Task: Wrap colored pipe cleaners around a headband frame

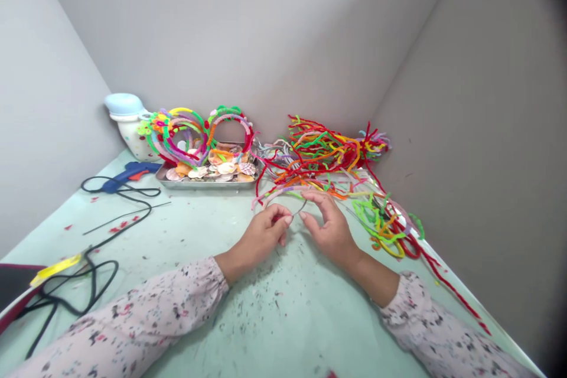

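A thin grey wire [302,208] is held just above the counter [248,331], bent in a small arc between the two hands. The left hand [264,231] is curled, with thumb and forefinger pinched on one end of the wire; a trace of red is seen inside its grip, though what it is cannot be told. The right hand [330,227] is closed on the other end with its fingertips. The hands are set close together, almost touching. Just behind them a loose pile of coloured pipe cleaners [328,153] is spread toward the right wall. A metal tray [208,184] of shells is placed further left, with heart-shaped pipe-cleaner frames [195,133] leaning over it. A blue glue gun [128,174] and its black cord [110,230] are laid at far left.
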Tool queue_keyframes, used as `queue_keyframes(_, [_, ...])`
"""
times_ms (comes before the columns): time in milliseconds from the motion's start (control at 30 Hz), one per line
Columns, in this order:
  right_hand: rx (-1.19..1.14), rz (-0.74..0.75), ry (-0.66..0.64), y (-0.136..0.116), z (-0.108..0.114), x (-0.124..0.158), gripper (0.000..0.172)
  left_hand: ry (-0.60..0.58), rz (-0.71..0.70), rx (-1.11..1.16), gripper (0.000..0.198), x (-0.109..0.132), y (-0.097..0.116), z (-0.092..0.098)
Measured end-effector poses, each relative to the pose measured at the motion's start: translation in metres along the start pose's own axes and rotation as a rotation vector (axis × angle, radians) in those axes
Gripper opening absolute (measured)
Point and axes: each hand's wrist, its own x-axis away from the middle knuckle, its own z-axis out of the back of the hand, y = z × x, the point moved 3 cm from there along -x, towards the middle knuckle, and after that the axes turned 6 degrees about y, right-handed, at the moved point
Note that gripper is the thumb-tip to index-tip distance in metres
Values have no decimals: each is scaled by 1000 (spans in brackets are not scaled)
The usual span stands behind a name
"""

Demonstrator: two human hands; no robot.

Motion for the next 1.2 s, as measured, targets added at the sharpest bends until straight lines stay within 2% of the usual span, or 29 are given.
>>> queue_keyframes(133, [-82, -106, 65, 6, 0, 3, 31, 49, -7, -75, 17, -1, 1, 3])
queue_keyframes(267, [-24, -261, 172, 10, 5, 2, 17, 88, -18, -149, 15, 0, 4, 6])
queue_keyframes(333, [-43, -348, 107, 10, 4, 1, 14, 86, -24, -167, 15, 1, 5, 6])
queue_keyframes(433, [-109, -440, -7, 11, -1, 2, 20, 52, -31, -192, 15, 1, 4, 5])
queue_keyframes(533, [-146, -496, -6, 12, -3, 2, 23, 17, -38, -192, 15, 1, 2, 3])
queue_keyframes(667, [-187, -526, -27, 14, -4, 2, 25, -20, -26, -184, 14, 3, -1, 2])
queue_keyframes(967, [-220, -482, -56, 10, -1, 1, 25, -62, -86, -305, 9, 9, 5, -2])
queue_keyframes(1200, [-208, -457, -12, 7, -4, 4, 17, 25, -136, -281, 12, 9, 4, -2])
